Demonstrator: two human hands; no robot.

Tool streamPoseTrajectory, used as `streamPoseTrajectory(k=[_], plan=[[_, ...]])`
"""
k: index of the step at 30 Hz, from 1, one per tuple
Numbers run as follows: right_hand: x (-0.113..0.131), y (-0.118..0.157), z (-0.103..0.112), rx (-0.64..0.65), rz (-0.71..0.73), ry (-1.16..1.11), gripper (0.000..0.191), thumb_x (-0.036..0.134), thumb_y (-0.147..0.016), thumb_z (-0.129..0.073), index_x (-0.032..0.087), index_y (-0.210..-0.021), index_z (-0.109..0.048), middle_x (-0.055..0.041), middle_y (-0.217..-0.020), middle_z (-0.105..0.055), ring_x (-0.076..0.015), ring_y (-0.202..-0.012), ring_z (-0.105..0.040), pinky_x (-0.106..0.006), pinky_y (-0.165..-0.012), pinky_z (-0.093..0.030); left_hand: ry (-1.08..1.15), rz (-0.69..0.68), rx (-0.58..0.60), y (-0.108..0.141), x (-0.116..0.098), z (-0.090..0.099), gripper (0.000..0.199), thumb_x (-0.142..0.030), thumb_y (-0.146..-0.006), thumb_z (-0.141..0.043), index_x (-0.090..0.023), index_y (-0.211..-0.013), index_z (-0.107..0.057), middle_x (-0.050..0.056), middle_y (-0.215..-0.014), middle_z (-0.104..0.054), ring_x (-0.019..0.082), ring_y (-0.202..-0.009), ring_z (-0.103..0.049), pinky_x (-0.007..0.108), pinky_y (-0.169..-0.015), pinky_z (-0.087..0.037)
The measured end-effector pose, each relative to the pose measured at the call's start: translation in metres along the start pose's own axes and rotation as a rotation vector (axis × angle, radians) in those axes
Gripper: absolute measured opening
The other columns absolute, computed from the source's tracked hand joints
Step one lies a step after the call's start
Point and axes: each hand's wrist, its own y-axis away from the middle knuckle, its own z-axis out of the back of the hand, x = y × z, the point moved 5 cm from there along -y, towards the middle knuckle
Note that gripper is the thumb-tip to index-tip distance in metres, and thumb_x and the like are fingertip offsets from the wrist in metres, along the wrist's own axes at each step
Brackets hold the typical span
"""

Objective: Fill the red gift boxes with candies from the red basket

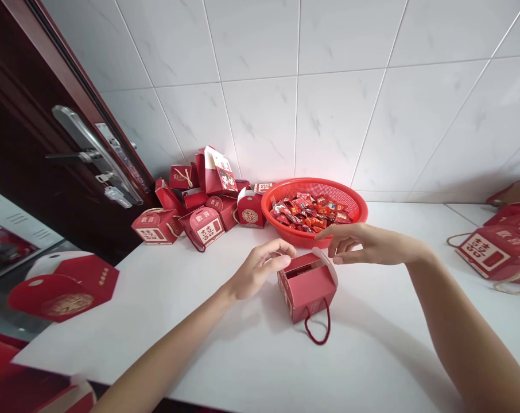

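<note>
A small red gift box (310, 289) sits on the white tabletop, its top partly open with a dark gap showing. A dark red cord handle (324, 332) hangs from its near side. At the box's upper left corner is my left hand (262, 267), fingers curved and thumb apart; whether the fingertips touch the box I cannot tell. My right hand (363, 244) hovers over the right of the box, beside its raised pale flap (329, 267). Its index finger reaches toward the rim of a red plastic basket (359, 209), which holds many wrapped candies (311, 212).
Several red gift boxes (204, 226) are heaped by the tiled wall at the back left. More boxes (496, 252) stand at the right edge. An opened red box (66, 287) is at the left, near a dark door with a metal handle (92, 155).
</note>
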Motion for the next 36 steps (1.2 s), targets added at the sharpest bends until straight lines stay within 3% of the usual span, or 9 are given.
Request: streamPoseTrajectory(k=[2, 5, 8, 11, 14, 18, 24, 32, 36], plan=[[-0.007, 0.008, -0.008, -0.049, -0.026, -0.032, 0.049, 0.047, -0.09, -0.069, 0.023, -0.133, -0.066, -0.008, -0.1, -0.078, -0.0241, -0.086, -0.075, -0.037, -0.076, -0.062, 0.06, -0.06, 0.103, 0.004, 0.003, 0.006, 0.035, -0.045, -0.088, -0.06, -0.018, -0.108, -0.068, 0.009, -0.112, -0.072, 0.028, -0.108, -0.065, 0.04, -0.098, -0.049], [-0.016, 0.019, -0.026, -0.166, -0.049, -0.098, 0.053, 0.051, -0.089, -0.07, 0.022, -0.133, -0.066, -0.0102, -0.108, -0.077, -0.0253, -0.091, -0.075, -0.039, -0.081, -0.063, -0.036, -0.106, 0.181, 0.008, 0.009, 0.006, 0.038, -0.04, -0.081, -0.067, -0.019, -0.112, -0.071, 0.009, -0.117, -0.073, 0.03, -0.111, -0.065, 0.043, -0.103, -0.047], [-0.019, 0.027, -0.048, -0.276, -0.026, -0.172, 0.049, 0.052, -0.095, -0.063, 0.023, -0.134, -0.065, -0.0121, -0.125, -0.073, -0.0272, -0.107, -0.072, -0.043, -0.093, -0.06, -0.161, -0.131, 0.124, 0.008, 0.014, 0.002, 0.037, -0.039, -0.079, -0.073, -0.02, -0.111, -0.071, 0.008, -0.113, -0.074, 0.028, -0.106, -0.067, 0.042, -0.1, -0.049], [-0.018, 0.03, -0.064, -0.399, 0.008, -0.219, 0.043, 0.052, -0.099, -0.059, 0.024, -0.131, -0.065, -0.0111, -0.13, -0.071, -0.0271, -0.113, -0.069, -0.044, -0.099, -0.057, -0.174, -0.12, 0.04, 0.007, 0.019, -0.003, 0.042, -0.044, -0.081, -0.077, -0.02, -0.115, -0.069, 0.008, -0.112, -0.075, 0.026, -0.104, -0.069, 0.04, -0.098, -0.052], [-0.021, 0.028, -0.073, -0.542, -0.021, -0.254, 0.04, 0.055, -0.097, -0.061, 0.021, -0.117, -0.07, -0.0111, -0.122, -0.074, -0.0275, -0.108, -0.07, -0.043, -0.096, -0.057, -0.222, -0.124, -0.031, 0.007, 0.021, -0.009, 0.049, -0.048, -0.08, -0.08, -0.022, -0.119, -0.069, 0.008, -0.115, -0.075, 0.026, -0.108, -0.07, 0.04, -0.099, -0.053], [-0.032, 0.024, -0.08, -0.725, -0.122, -0.291, 0.044, 0.06, -0.093, -0.063, 0.018, -0.101, -0.072, -0.0093, -0.098, -0.076, -0.0264, -0.089, -0.071, -0.039, -0.079, -0.058, -0.302, -0.191, -0.073, 0.011, 0.016, -0.019, 0.043, -0.047, -0.083, -0.079, -0.023, -0.118, -0.07, 0.007, -0.114, -0.076, 0.025, -0.104, -0.07, 0.039, -0.097, -0.054], [-0.036, 0.018, -0.094, -0.773, -0.076, -0.419, 0.044, 0.053, -0.092, -0.065, 0.022, -0.122, -0.072, -0.0093, -0.114, -0.077, -0.0285, -0.1, -0.072, -0.04, -0.083, -0.059, -0.326, -0.257, -0.103, 0.015, 0.013, -0.027, 0.036, -0.038, -0.087, -0.073, -0.022, -0.119, -0.069, 0.008, -0.117, -0.076, 0.025, -0.109, -0.069, 0.042, -0.101, -0.053], [-0.036, 0.019, -0.097, -0.836, -0.035, -0.437, 0.041, 0.047, -0.093, -0.066, 0.023, -0.126, -0.07, -0.01, -0.129, -0.074, -0.0301, -0.112, -0.07, -0.044, -0.09, -0.059, -0.255, -0.256, -0.309, 0.017, 0.023, -0.037, 0.035, -0.035, -0.086, -0.074, -0.022, -0.117, -0.066, 0.008, -0.117, -0.073, 0.025, -0.111, -0.067, 0.041, -0.102, -0.052], [-0.034, 0.019, -0.096, -0.88, 0.031, -0.378, 0.037, 0.045, -0.096, -0.063, 0.025, -0.128, -0.07, -0.0082, -0.134, -0.072, -0.0292, -0.12, -0.067, -0.045, -0.099, -0.056, -0.234, -0.269, -0.33, 0.017, 0.028, -0.042, 0.038, -0.035, -0.087, -0.073, -0.021, -0.12, -0.063, 0.009, -0.119, -0.07, 0.025, -0.113, -0.065, 0.04, -0.101, -0.053]])
